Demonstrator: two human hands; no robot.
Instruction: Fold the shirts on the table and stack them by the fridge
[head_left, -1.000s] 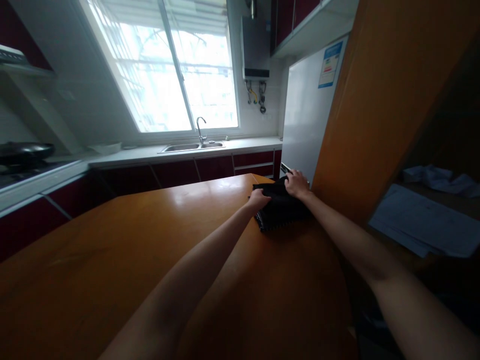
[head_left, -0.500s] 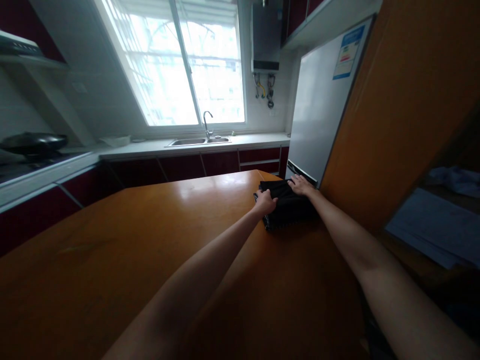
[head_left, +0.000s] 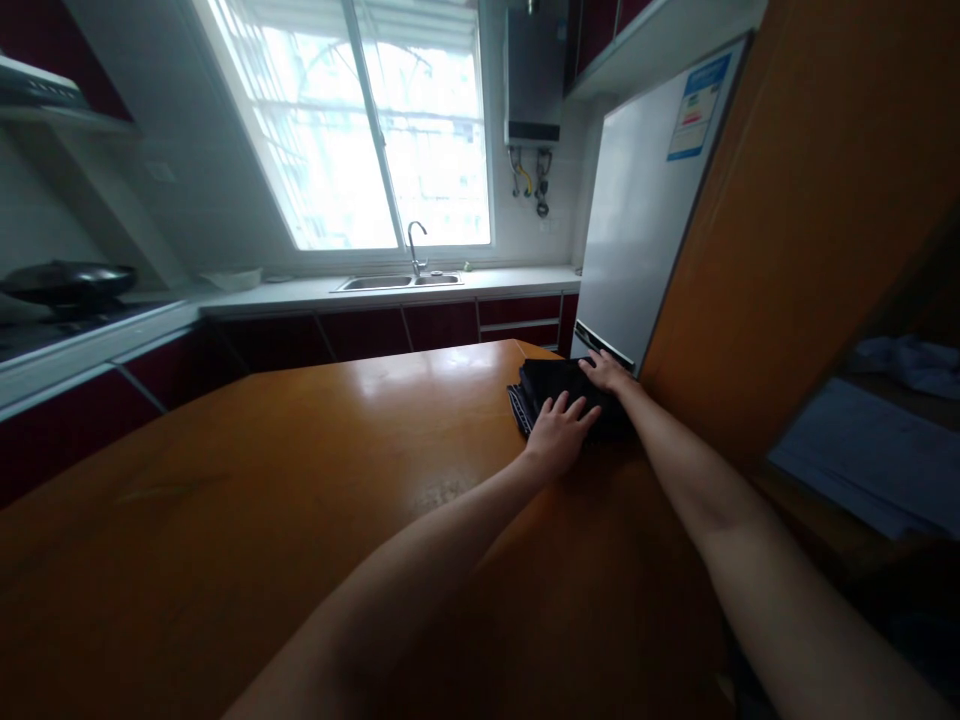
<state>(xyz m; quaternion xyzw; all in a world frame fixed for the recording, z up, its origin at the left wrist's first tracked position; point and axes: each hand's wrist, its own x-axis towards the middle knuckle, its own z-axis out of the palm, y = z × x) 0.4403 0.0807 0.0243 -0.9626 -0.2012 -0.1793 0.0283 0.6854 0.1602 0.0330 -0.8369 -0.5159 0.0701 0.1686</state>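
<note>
Left hand (head_left: 562,432): splayed on folded black cloth (head_left: 551,377), gripping nothing
Right hand (head_left: 604,371): same
Round dark metal pan (head_left: 67,284): contents hidden

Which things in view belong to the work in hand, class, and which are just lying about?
In the work:
folded black cloth
left hand and right hand, fingers spread over it
wooden table beneath

Just around:
dark pan
sink
faucet
white refrigerator
</note>
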